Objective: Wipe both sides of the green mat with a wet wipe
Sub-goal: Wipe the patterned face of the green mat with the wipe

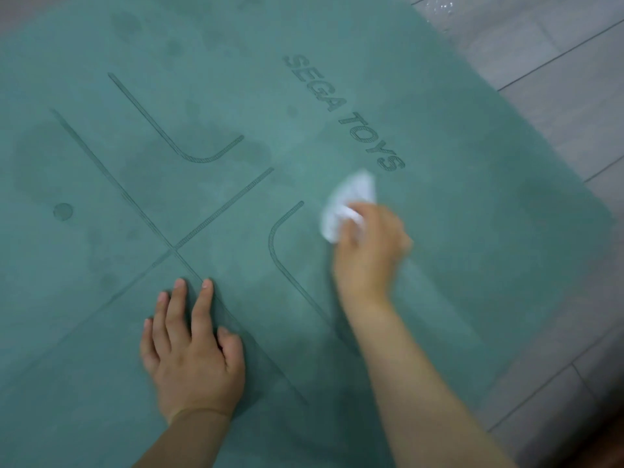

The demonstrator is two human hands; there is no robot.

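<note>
Green mat (439,113) under both hands, wet wipe (347,204) bunched in right fingers (358,214)

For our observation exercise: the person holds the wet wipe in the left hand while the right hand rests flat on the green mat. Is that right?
Not quite: the hands are swapped. In the head view the right hand grips the wet wipe, while the left hand rests flat on the green mat.

Grey tiled floor (557,79); green mat (236,113) flat on it
</note>
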